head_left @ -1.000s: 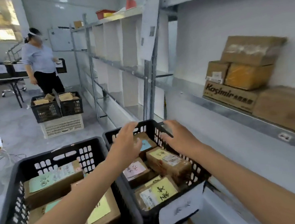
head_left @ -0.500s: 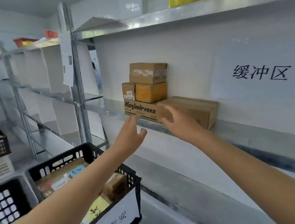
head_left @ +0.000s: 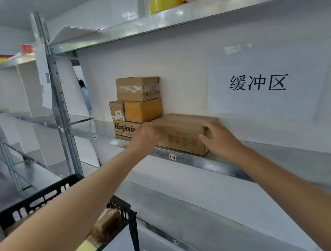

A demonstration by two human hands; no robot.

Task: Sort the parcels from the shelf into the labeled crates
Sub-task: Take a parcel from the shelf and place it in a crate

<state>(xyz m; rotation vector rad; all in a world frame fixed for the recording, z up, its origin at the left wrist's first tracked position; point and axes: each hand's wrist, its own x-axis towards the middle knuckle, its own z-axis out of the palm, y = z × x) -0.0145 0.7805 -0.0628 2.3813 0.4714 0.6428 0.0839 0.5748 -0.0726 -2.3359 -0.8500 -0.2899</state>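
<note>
Long brown box (head_left: 180,134) on the shelf (head_left: 238,162), its long axis running between the hands, from the left hand (head_left: 146,137), curled on its left end, to the right hand (head_left: 218,139), gripping its right corner, both equally close; labeled crate (head_left: 125,213) below the left forearm

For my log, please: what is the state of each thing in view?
Long box: closed, flat on the shelf.
Left hand: grips its left end.
Right hand: grips its right end.
Stacked boxes: closed, beside it.
Crate: open-topped, holds parcels.
</note>
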